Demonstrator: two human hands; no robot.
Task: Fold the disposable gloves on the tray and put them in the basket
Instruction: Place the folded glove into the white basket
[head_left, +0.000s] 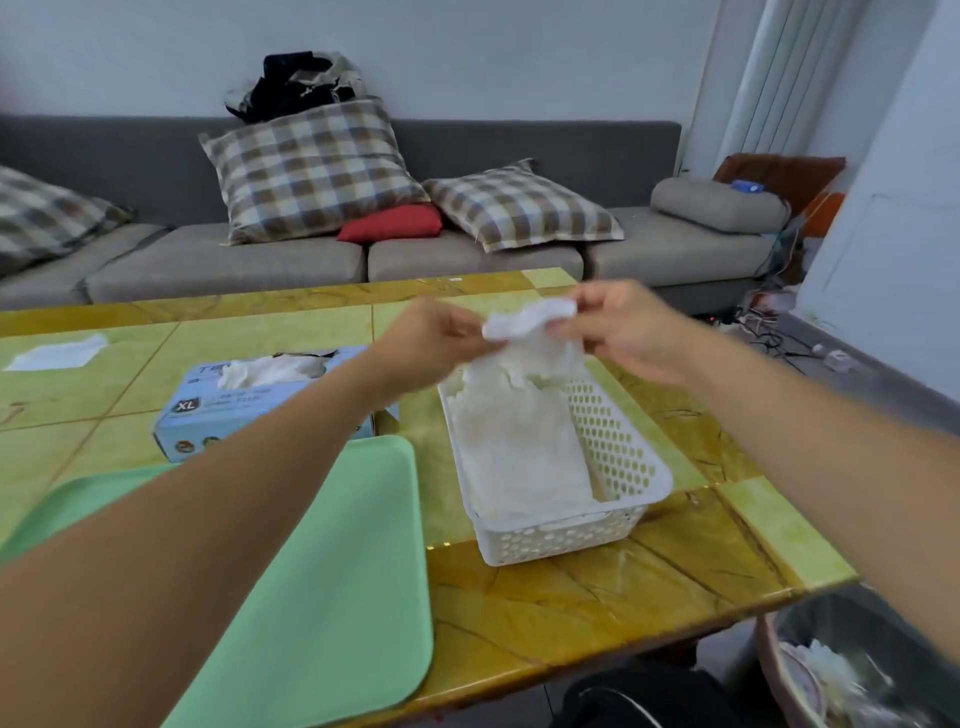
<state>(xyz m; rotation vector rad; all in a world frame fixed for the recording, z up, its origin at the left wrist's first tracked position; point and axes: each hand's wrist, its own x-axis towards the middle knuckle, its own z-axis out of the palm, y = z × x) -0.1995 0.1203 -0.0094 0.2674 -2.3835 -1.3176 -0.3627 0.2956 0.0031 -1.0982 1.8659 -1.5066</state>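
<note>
Wall (467, 47): running plain and pale behind the sofa, taking soft, even light.
Sofa (218, 260): stretching grey along the wall, carrying two checked cushions (306, 166), a red cushion (392, 222) lying between them, and a dark bundle of clothes (296, 83) sitting on the backrest.
Radiator (779, 78): standing white and ribbed in the right corner.
Desk (597, 587): showing a glossy yellow-green top with dark veins.
Floor (852, 374): lying grey at the right, with tangled cables (763, 332) trailing over it.
Bin (862, 670): sitting below the desk's right corner, holding crumpled white waste.
</note>
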